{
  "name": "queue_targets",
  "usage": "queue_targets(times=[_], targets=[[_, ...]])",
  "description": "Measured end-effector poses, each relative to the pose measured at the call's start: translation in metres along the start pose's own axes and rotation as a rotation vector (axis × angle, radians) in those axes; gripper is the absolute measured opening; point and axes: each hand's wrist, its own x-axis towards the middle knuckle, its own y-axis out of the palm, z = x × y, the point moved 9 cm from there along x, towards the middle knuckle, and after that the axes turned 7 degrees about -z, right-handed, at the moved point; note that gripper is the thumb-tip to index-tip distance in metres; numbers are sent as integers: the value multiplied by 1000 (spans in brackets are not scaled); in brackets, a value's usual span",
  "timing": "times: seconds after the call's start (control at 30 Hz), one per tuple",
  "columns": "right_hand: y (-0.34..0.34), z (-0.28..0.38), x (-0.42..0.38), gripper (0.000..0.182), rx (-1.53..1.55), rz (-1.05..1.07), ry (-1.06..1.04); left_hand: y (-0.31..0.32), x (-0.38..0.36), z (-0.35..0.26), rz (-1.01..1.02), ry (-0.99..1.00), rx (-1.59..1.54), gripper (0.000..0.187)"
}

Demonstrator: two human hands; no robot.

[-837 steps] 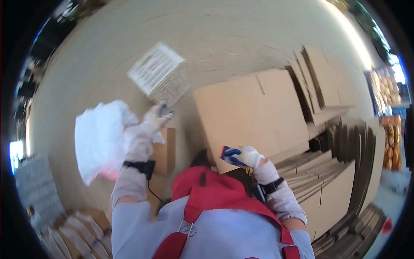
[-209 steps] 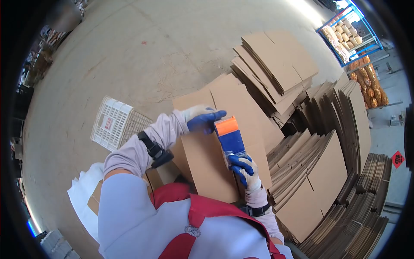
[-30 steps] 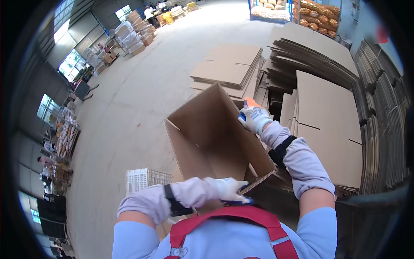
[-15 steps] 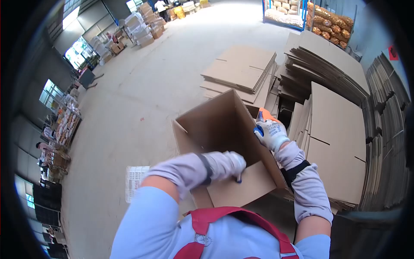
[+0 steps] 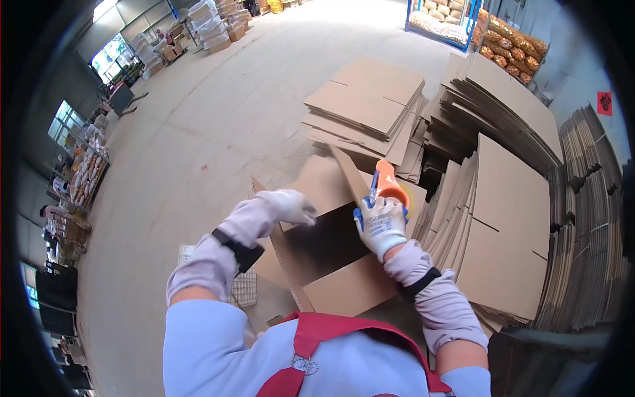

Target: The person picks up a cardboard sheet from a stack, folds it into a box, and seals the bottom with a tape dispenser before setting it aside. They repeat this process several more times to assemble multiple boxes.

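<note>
An open cardboard box [image 5: 350,288] stands in front of me with its flaps up and spread, its inside dark. My right hand [image 5: 382,228], in a white glove with blue fingertips, is closed around an orange tape dispenser [image 5: 390,184] at the box's right side. A roll of tape shows on the dispenser's right. Over the far left part of the opening is my left hand [image 5: 294,207], also gloved, its fingers apart and slightly bent, a little blurred. It holds nothing that I can see. The far flap [image 5: 324,182] leans inward beside it.
Flat cardboard stacks lie beyond the box [image 5: 364,99] and to the right [image 5: 506,225], with more sheets [image 5: 585,231] along the wall. A white plastic crate [image 5: 245,289] is on the floor at left. Filled sacks [image 5: 509,46] and a blue rack [image 5: 440,33] stand far back.
My left hand has moved from the near flap to the far left side. The far flap has come down, and the right flap has swung outward. My right hand has shifted left with the tape dispenser.
</note>
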Motion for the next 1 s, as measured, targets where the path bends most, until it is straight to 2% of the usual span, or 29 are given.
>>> queue_targets(times=[0.03,0.07,0.13,0.17,0.23,0.27,0.3,0.37,0.4,0.47,0.53,0.57,0.6,0.67,0.73,0.77,0.8,0.83,0.87,0.93,0.97,1.0], targets=[[12,3,1,33,8,152,17,-30,-7,23,-371,-36,134,56],[16,7,0,33,15,159,18,-52,-27,41,-731,-71,270,57],[27,27,-13,33,86,118,-60,-90,-65,69,-1003,-245,236,56],[46,38,-26,37,152,158,-66,-83,-51,70,-974,-240,227,56],[65,52,-44,38,128,66,-86,-61,-13,64,-935,-256,251,54],[68,52,-44,39,117,4,-87,-69,4,51,-1010,-164,162,56],[61,37,-36,37,139,20,8,-73,19,40,-1078,-83,65,58],[68,21,-33,38,179,19,45,-65,69,42,-1233,-46,-136,62],[69,19,-33,39,184,17,38,-44,97,35,-1187,-91,30,64],[52,11,-28,36,242,-35,27,-6,126,24,-965,-162,199,65],[42,-11,-30,33,593,-23,197,-7,134,31,-939,-169,94,65],[32,-25,-34,31,905,-118,366,-4,136,38,-902,-177,18,65],[14,-23,-32,32,1192,-67,428,-7,131,37,-888,-192,1,65],[-36,0,-30,31,1442,-71,337,-15,136,33,-689,-262,89,64],[-2,23,-64,31,1772,-78,459,-17,148,41,-759,-238,90,60],[8,36,-58,30,1520,49,303,-19,153,45,-748,-229,65,55],[45,44,-77,29,1354,68,269,-21,153,51,-741,-222,41,52],[58,45,-90,28,1473,122,337,-25,144,60,-707,-165,-167,42],[67,43,-94,28,1589,181,384,-35,142,78,-733,-177,-170,42],[48,51,-89,29,1684,194,380,-53,110,97,-996,27,-490,38],[46,48,-86,30,1634,196,360,-64,84,97,-1135,110,-314,36],[45,46,-82,30,1581,204,331,-42,92,108,-775,47,-669,38]])
